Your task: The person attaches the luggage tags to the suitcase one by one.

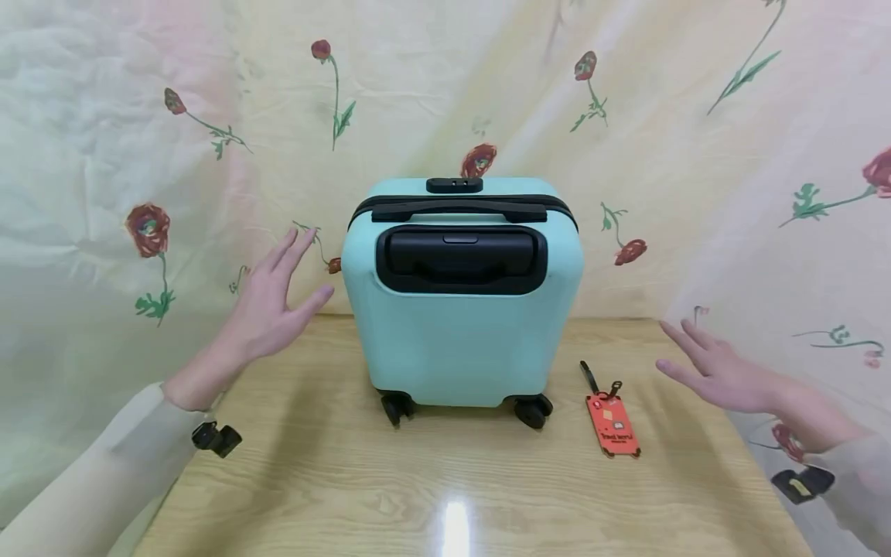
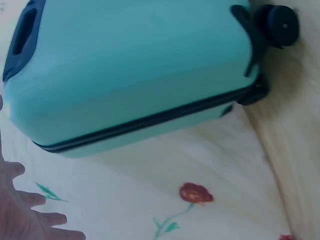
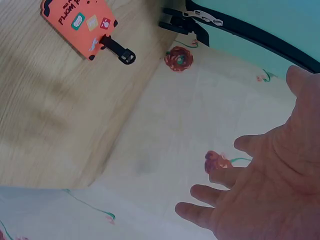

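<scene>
A mint-green suitcase (image 1: 459, 340) stands upright on its wheels at the middle of the table, with a black carry handle (image 1: 459, 207) and a recessed black pull handle (image 1: 461, 255) facing me. My left hand (image 1: 274, 298) is raised in the air to the left of it, fingers straight and spread, holding nothing. On the other side, my right hand (image 1: 724, 371) hovers near the table's right edge, also with its fingers extended and nothing in it. Between that hand and the suitcase lies an orange luggage tag (image 1: 614, 425) with a black strap (image 3: 119, 50).
The wooden table (image 1: 334, 480) reaches back to a floral cloth (image 1: 431, 93) hung behind and at both sides. A black combination lock (image 1: 454, 186) sits on the suitcase's top. Black wheels (image 1: 532, 411) hold the suitcase body off the tabletop.
</scene>
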Motion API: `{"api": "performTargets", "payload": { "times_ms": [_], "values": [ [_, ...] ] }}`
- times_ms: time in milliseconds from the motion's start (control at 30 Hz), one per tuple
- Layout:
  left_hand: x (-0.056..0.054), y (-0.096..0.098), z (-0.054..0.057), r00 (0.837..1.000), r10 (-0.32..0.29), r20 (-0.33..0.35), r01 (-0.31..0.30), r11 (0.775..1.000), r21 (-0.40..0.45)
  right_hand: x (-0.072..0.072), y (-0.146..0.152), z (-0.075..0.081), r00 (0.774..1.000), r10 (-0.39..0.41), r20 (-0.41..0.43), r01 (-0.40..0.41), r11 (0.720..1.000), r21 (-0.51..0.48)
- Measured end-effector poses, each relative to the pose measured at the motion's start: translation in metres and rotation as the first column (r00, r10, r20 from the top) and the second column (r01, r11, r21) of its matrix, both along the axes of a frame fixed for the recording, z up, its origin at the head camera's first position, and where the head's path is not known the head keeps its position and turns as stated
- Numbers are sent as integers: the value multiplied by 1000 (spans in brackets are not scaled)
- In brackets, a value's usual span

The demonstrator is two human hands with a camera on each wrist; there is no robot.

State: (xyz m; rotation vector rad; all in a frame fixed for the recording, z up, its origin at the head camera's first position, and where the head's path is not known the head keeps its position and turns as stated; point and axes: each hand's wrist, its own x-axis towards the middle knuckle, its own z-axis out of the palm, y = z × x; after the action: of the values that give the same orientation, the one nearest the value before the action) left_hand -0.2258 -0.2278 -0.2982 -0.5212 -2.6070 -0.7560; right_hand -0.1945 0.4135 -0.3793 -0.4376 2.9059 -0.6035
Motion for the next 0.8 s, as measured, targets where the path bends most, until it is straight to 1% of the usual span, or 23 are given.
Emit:
{"api": "performTargets", "payload": {
  "times_ms": [167,267,333,467,567,667,800],
  "values": [
    [-5,14,13,997,-18,-81,21,999,40,-3,-4,-8,1000,17,4,-17,999,-33],
    [-8,23,20,992,-44,-120,51,997,53,-5,-6,-14,1000,25,7,-25,999,-25],
    [-11,28,24,989,-63,-133,71,996,58,-6,-8,-19,1000,28,9,-27,999,-17],
    [-16,37,30,986,-100,-131,109,992,69,-7,-9,-26,999,37,-2,-37,999,-26],
    [-21,43,33,985,-122,-126,132,989,73,-8,-11,-31,998,49,-29,-50,998,-25],
    [-26,47,35,980,-149,-130,160,984,74,-8,-12,-38,998,53,-44,-53,999,-4],
    [-32,53,35,976,-177,-131,187,980,72,-10,-12,-49,999,37,-22,-37,999,2]
  ]
}}
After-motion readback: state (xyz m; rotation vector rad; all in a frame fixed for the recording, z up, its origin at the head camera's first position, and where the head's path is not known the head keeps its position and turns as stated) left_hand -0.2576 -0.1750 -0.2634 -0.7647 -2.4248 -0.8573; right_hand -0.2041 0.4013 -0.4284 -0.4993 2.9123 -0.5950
